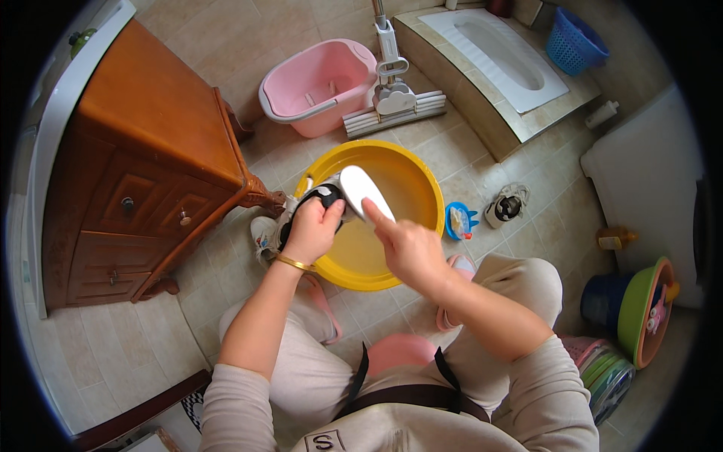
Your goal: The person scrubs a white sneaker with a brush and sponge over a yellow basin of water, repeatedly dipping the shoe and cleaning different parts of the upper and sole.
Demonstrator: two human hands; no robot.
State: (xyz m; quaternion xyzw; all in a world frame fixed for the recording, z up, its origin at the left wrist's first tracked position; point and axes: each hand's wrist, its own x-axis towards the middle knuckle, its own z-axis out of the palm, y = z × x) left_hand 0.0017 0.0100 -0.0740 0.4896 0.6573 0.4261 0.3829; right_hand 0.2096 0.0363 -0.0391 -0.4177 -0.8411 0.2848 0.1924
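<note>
My left hand [313, 226] grips a black-and-white shoe [325, 195] over the left rim of a yellow basin [435, 195]. In my right hand [409, 248] is a white brush [361, 189], its smooth back turned up and my index finger laid along it. The brush head is against or just beside the shoe; the bristles are hidden beneath, so contact cannot be seen. Cloudy water stands in the basin. On the tiles left of it is a white shoe [261, 233] with laces, partly hidden. Another laced shoe [504, 209] rests on the floor to the right.
A small blue dish [458, 217] with a plastic packet sits by the basin's right side. Beyond are a pink tub [316, 113], a sponge mop [395, 107] and a raised squat toilet [508, 62]. A wooden cabinet [152, 130] stands left; stacked basins [632, 316] are at right.
</note>
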